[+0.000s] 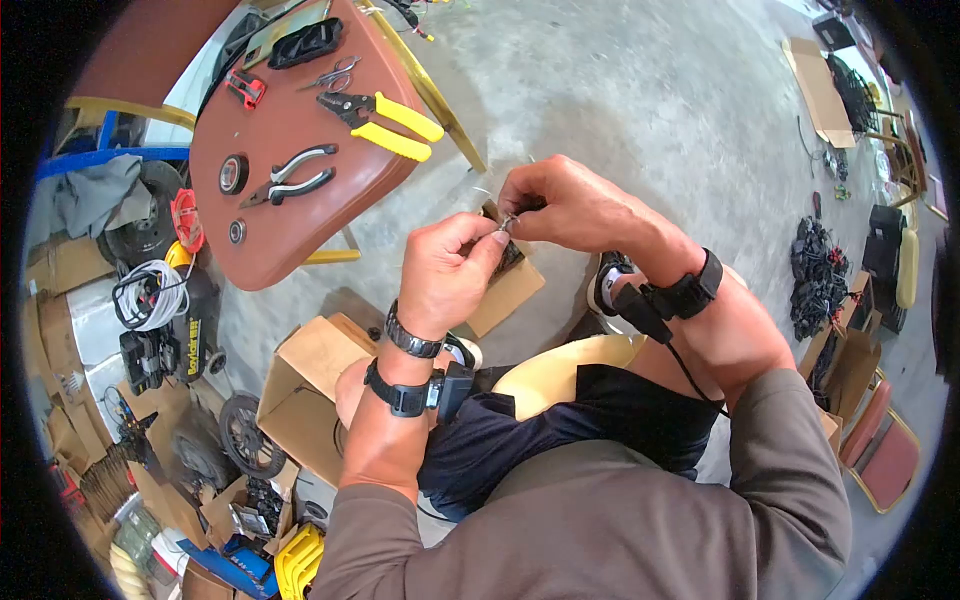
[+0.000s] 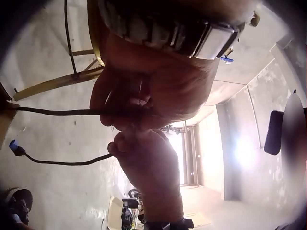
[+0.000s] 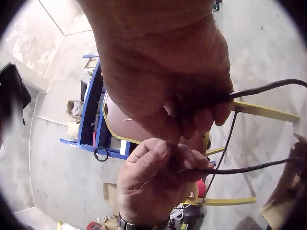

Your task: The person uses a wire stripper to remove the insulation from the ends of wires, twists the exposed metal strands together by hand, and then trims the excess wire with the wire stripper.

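My left hand [image 1: 442, 275] and right hand [image 1: 575, 207] meet fingertip to fingertip over a small cardboard box. From the left fingers a dark cable [image 2: 57, 112] runs off; they pinch its end. The right fingers pinch a second dark cable [image 3: 268, 88], which in the left wrist view trails to a blue-tipped connector [image 2: 17, 148]. Fingers hide most of the spot where the two ends come together. Beside the hands, a brown chair seat [image 1: 300, 230] bears yellow-handled wire strippers [image 1: 395, 125], pliers [image 1: 290, 178], small scissors [image 1: 335, 75] and a roll of black tape [image 1: 233, 174].
Under the hands stands the small open box [image 1: 508, 297], with a larger carton [image 1: 318, 365] by the left knee. A red tool [image 1: 246, 88] and a black tray [image 1: 306, 43] also lie on the seat. Wheels and a compressor crowd the left; a black cable heap [image 1: 825, 270] lies right.
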`<state>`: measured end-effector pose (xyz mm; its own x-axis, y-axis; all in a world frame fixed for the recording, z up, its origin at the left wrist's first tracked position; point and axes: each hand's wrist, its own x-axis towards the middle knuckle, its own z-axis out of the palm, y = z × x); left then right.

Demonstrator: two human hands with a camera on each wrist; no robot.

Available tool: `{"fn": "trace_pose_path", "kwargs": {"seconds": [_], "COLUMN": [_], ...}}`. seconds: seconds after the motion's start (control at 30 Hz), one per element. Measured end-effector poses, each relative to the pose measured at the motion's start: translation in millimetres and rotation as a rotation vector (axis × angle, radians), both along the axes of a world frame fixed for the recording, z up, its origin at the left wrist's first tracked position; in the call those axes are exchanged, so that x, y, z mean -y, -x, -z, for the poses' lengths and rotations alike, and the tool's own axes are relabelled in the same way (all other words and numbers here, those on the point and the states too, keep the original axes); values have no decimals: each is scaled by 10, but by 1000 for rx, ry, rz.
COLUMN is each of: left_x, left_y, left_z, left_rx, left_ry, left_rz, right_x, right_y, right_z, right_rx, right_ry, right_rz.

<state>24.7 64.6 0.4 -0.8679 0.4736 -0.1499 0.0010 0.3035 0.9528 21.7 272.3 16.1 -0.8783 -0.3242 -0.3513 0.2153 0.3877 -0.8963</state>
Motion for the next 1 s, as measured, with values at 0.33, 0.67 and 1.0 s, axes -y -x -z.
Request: {"fn": "trace_pose_path", "kwargs": {"seconds": [0.33,0.67,1.0], "left_x": [-43,-24,26], "left_y": [-16,5,106], "left_z": [-12,18,57], "left_rx": [-95,50,421], "left_ry": [64,13,-191], "left_rz": [-11,4,43], "right_x": [-35,-58,-42], "right_y": [-3,-44,-46], "right_z": [40,88,21], "right_rx": [0,-170,-244], "right_ry": [41,226,127], "right_rz": [-32,-46,-86]}}
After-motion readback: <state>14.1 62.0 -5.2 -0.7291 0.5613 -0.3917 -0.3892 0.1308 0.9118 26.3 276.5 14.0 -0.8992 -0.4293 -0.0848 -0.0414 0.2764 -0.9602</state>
